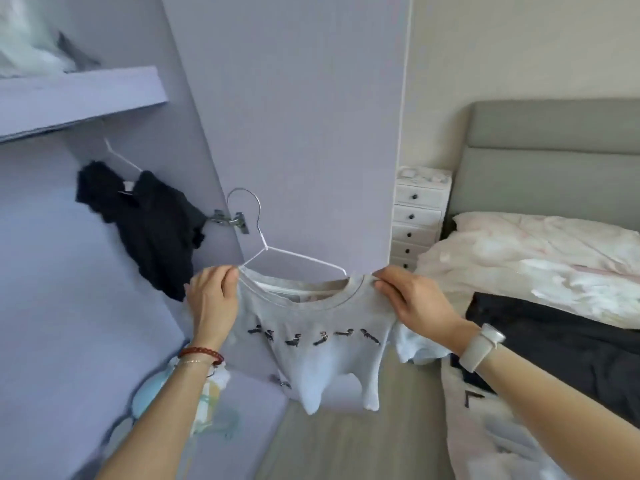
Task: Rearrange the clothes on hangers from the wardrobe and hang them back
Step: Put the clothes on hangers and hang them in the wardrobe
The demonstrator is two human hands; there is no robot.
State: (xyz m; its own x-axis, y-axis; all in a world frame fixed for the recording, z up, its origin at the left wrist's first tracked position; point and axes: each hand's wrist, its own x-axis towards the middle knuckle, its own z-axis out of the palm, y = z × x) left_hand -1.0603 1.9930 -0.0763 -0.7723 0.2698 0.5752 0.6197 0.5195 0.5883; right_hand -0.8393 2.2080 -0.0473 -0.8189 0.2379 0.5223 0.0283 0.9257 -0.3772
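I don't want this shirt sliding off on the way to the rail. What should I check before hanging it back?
1. Left hand grips shirt shoulder: ok.
2. Right hand pinches other shoulder: ok.
3. White hanger sits inside the grey T-shirt neck: ok.
4. Hanger ends seated in both shoulders: cannot tell, hands cover them.
5. Hook free and upright: ok.
6. Rail space beside the black garment: cannot tell.

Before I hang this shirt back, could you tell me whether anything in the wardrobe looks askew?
Yes: the black garment hangs bunched and lopsided on its white hanger under the shelf, drooping toward the door hinge.
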